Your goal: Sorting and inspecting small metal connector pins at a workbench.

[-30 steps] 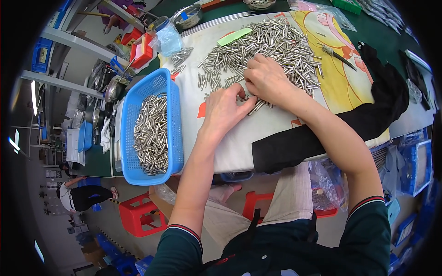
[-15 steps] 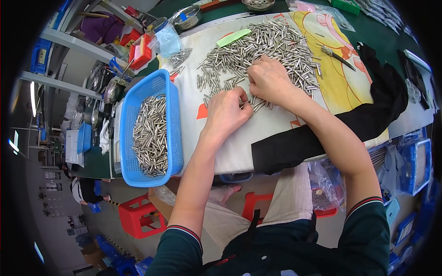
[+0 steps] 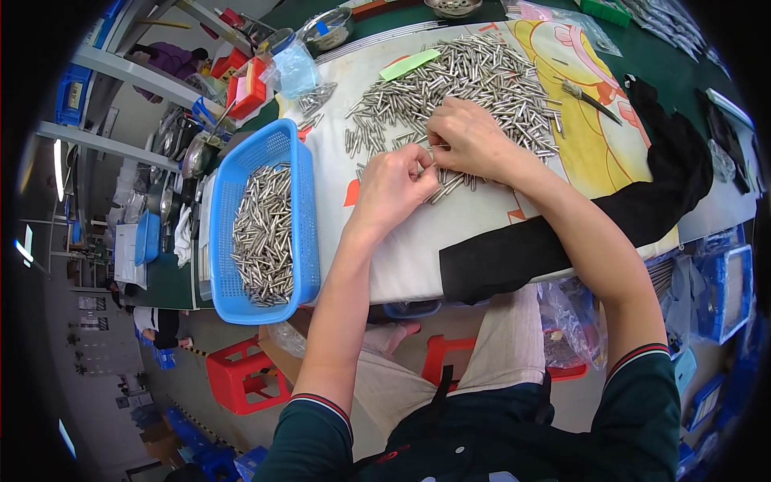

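A large heap of short silvery metal pins (image 3: 482, 72) is spread over a printed cloth (image 3: 337, 161) on the table. At the heap's near edge my left hand (image 3: 391, 186) is closed, its thumb and forefinger pinched together. My right hand (image 3: 468, 138) is closed as well, resting over the pins with its fingers bent down. The fingertips of both hands nearly meet; whatever is between them is too small and covered to make out. To the left, a blue perforated basket (image 3: 303, 201) holds many more such pins (image 3: 265, 241). A green paper slip (image 3: 409, 64) lies on the heap.
A black sleeve-like cloth (image 3: 514, 257) crosses the table's right and front. A brush-like tool (image 3: 590, 102) lies right of the heap. Behind the basket are a small bag of pins (image 3: 316, 98) and a red bin (image 3: 247, 90). A red stool (image 3: 245, 373) stands below.
My left hand has risen slightly toward the right one, and my right hand has shifted a little left; their fingertips are now closer. In the background, a person has moved slightly.
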Tool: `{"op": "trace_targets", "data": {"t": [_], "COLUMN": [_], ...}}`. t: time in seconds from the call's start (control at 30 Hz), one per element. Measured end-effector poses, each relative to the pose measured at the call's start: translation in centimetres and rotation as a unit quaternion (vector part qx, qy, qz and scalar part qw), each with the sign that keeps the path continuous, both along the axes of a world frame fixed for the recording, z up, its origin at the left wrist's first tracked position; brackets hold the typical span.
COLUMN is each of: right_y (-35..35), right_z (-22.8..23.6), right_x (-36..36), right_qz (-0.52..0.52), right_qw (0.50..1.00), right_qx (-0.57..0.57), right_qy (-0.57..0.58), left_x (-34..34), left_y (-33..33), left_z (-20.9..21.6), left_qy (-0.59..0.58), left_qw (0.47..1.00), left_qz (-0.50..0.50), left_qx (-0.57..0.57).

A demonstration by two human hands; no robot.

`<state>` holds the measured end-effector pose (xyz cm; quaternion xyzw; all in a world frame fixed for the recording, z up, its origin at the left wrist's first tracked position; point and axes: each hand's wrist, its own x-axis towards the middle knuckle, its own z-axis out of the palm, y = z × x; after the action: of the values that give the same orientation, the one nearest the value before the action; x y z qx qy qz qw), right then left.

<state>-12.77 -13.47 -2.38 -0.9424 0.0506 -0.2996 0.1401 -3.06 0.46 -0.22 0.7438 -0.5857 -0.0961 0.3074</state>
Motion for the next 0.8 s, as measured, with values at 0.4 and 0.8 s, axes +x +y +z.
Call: {"op": "trace_targets", "data": {"t": [0.4,0.8], "right_y": [1.1,2.0], "right_z": [1.0,1.1], "right_x": [-0.3,-0.4], "right_qz": [0.011,0.027], "right_qw": [0.992,0.988], "right_qx": [0.119,0.154], "right_qy": [-0.037,0.000], "left_x": [3.2,3.1], "left_y": [0.0,-0.7], "left_z": [-0.4,-1.1], "left_qy": [0.764,0.877], "left_qw": [0.624,0.459], "left_qz": [-0.120,-0.077], "left_qx": [-0.113,-0.122]}}
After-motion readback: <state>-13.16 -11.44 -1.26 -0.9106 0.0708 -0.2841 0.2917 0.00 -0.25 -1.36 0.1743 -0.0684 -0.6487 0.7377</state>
